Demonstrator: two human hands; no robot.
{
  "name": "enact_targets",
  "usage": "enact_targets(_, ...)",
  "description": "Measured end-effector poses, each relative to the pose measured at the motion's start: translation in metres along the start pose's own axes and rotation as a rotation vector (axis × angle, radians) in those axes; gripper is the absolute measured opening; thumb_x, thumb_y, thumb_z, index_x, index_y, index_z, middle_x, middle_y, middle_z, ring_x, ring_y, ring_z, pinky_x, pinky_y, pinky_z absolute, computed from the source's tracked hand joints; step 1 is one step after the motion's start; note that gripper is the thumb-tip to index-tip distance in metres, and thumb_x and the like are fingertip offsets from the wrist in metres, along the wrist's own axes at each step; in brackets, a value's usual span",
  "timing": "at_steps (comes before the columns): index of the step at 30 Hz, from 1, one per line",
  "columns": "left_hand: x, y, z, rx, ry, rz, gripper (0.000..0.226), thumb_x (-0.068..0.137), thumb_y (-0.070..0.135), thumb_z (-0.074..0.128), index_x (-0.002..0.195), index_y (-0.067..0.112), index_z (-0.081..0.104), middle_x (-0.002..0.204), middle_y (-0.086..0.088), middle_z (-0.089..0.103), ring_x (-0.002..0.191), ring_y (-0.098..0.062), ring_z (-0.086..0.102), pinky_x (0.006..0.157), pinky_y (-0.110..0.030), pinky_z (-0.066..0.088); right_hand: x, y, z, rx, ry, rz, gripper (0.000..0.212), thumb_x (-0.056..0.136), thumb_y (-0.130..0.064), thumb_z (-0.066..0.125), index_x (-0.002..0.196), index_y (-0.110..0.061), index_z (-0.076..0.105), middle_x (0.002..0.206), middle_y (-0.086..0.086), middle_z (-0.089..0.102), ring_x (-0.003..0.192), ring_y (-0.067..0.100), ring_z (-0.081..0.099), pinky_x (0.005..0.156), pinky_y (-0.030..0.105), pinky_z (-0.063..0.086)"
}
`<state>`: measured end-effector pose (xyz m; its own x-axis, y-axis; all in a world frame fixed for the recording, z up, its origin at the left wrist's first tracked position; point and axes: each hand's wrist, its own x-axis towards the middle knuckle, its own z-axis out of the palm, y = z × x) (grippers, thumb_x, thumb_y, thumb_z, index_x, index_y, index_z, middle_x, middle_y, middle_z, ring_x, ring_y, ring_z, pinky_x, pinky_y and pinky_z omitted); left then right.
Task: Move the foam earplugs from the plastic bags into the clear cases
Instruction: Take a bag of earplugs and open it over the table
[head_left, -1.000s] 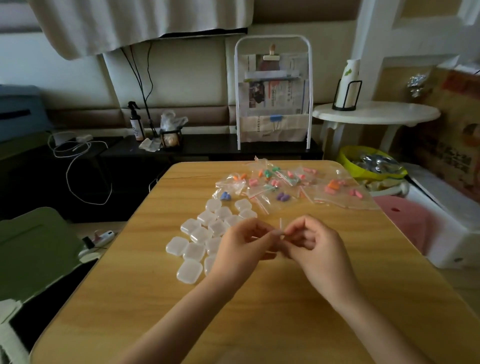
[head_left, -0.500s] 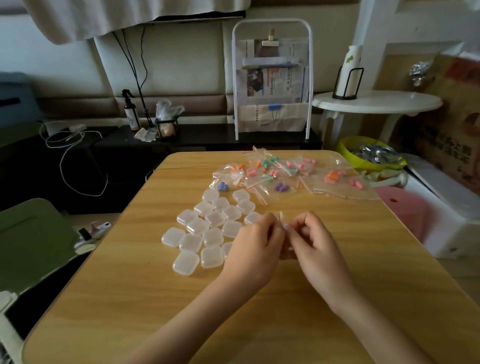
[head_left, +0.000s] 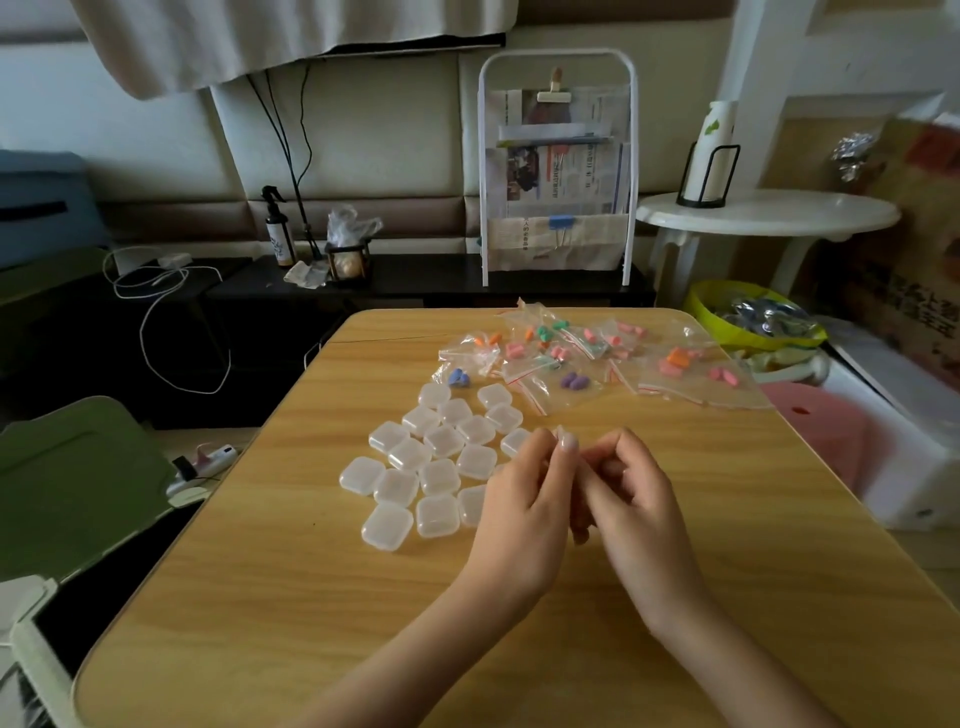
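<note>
We have both hands together above the wooden table (head_left: 519, 623), fingers curled inward and fingertips meeting. Between our left hand (head_left: 524, 499) and right hand (head_left: 631, 499) we pinch something thin and clear, whose top edge just shows above the fingertips; it looks like a small plastic bag (head_left: 560, 429), though our fingers hide most of it and we cannot tell what is inside.

Just to the left of the grip and slightly beyond it lies the cluster of clear cases (head_left: 431, 457): small, square, rounded at the corners, made of cloudy translucent plastic, lids shut, packed loosely side by side on the tabletop. One or two sit partly behind our left hand.

Farther beyond the grip, and spreading to its right, is the heap of plastic bags (head_left: 587, 358), thin, crinkled and glossy, with red-lined zip strips. Through them we see the foam earplugs (head_left: 571, 382), short, rounded, matte plugs in purple, blue, orange, pink and green, a few to each bag.

The table is pale, smooth, wood-grained laminate with rounded corners
</note>
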<state>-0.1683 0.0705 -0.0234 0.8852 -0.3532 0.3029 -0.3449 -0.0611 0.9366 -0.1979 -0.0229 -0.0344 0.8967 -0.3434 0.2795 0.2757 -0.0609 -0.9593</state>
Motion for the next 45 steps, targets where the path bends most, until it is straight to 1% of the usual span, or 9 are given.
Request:
enact_targets(4, 0.002, -0.006, 0.002, -0.024, -0.041, 0.047, 0.028, 0.099, 0.027, 0.044, 0.076, 0.012, 0.043, 0.056, 0.006, 0.051, 0.052, -0.009, 0.052, 0.053, -0.026, 0.043, 0.004, -0.004, -0.005, 0.272, 0.010, 0.228, 0.017, 0.089, -0.007, 0.058, 0.072, -0.007, 0.056, 0.066, 0.014, 0.049, 0.052, 0.016, 0.043, 0.048, 0.024, 0.037)
enact_targets(9, 0.007, -0.008, 0.002, 0.099, -0.102, 0.133, 0.020, 0.098, 0.020, 0.047, 0.079, 0.017, 0.043, 0.058, 0.015, 0.054, 0.055, 0.001, 0.053, 0.055, -0.010, 0.037, 0.007, -0.004, -0.014, 0.466, 0.000, 0.328, 0.009, 0.074, -0.016, 0.062, 0.074, -0.007, 0.060, 0.063, 0.003, 0.057, 0.054, 0.009, 0.046, 0.051, 0.017, 0.042)
enact_targets(18, 0.011, -0.007, 0.004, 0.036, -0.091, 0.060, 0.025, 0.100, 0.016, 0.043, 0.076, 0.012, 0.041, 0.055, 0.016, 0.051, 0.050, -0.002, 0.046, 0.051, -0.015, 0.036, 0.014, 0.005, -0.017, 0.664, -0.029, 0.445, 0.014, 0.077, -0.021, 0.062, 0.084, -0.009, 0.063, 0.066, 0.001, 0.053, 0.060, 0.009, 0.048, 0.061, 0.020, 0.043)
enact_targets(20, 0.010, -0.008, 0.004, 0.046, -0.062, 0.038, 0.027, 0.100, 0.014, 0.042, 0.073, 0.013, 0.040, 0.054, 0.015, 0.050, 0.051, -0.003, 0.045, 0.051, -0.017, 0.036, 0.013, 0.006, -0.015, 0.611, -0.009, 0.403, 0.011, 0.080, -0.019, 0.061, 0.082, -0.009, 0.059, 0.066, 0.003, 0.053, 0.060, 0.011, 0.048, 0.062, 0.024, 0.041)
enact_targets(23, 0.009, -0.009, 0.005, 0.070, -0.001, -0.004, 0.029, 0.099, 0.012, 0.041, 0.070, 0.014, 0.039, 0.054, 0.013, 0.050, 0.053, -0.003, 0.045, 0.053, -0.021, 0.037, 0.008, 0.008, -0.009, 0.268, 0.065, 0.214, 0.014, 0.092, -0.015, 0.058, 0.079, -0.010, 0.055, 0.061, 0.000, 0.053, 0.056, 0.011, 0.047, 0.055, 0.023, 0.041)
enact_targets(28, 0.006, -0.012, 0.006, 0.115, -0.002, 0.013, 0.033, 0.097, 0.035, 0.036, 0.076, 0.011, 0.044, 0.060, 0.004, 0.049, 0.057, -0.015, 0.047, 0.059, -0.048, 0.041, 0.001, 0.010, 0.000, -0.116, 0.064, -0.113, 0.021, 0.088, -0.037, 0.050, 0.086, -0.016, 0.051, 0.066, -0.003, 0.057, 0.058, 0.006, 0.052, 0.053, 0.020, 0.042)
enact_targets(34, 0.005, -0.015, 0.008, 0.402, 0.045, 0.136, 0.033, 0.101, 0.032, 0.036, 0.071, 0.021, 0.035, 0.056, 0.006, 0.047, 0.048, -0.012, 0.042, 0.048, -0.034, 0.033, 0.000, 0.012, 0.003, -0.119, 0.116, -0.094, 0.018, 0.088, -0.034, 0.051, 0.085, -0.016, 0.050, 0.066, -0.006, 0.058, 0.058, 0.004, 0.053, 0.054, 0.021, 0.042)
enact_targets(38, 0.006, -0.019, 0.006, 0.606, 0.088, 0.281, 0.040, 0.089, 0.053, 0.015, 0.074, 0.021, 0.033, 0.052, 0.009, 0.036, 0.045, -0.013, 0.038, 0.042, -0.024, 0.023, -0.003, 0.012, 0.001, -0.419, 0.230, -0.317, 0.010, 0.093, -0.009, 0.054, 0.085, -0.011, 0.049, 0.063, -0.005, 0.055, 0.061, 0.010, 0.056, 0.048, 0.019, 0.039)
enact_targets(45, 0.006, -0.023, 0.005, 0.688, 0.134, 0.320, 0.040, 0.087, 0.050, 0.013, 0.073, 0.018, 0.031, 0.050, 0.010, 0.028, 0.043, -0.021, 0.036, 0.040, -0.025, 0.017, -0.005, 0.015, 0.002, -0.567, 0.215, -0.374, 0.021, 0.094, -0.008, 0.054, 0.083, -0.021, 0.042, 0.060, -0.006, 0.053, 0.055, 0.014, 0.052, 0.045, 0.018, 0.032)
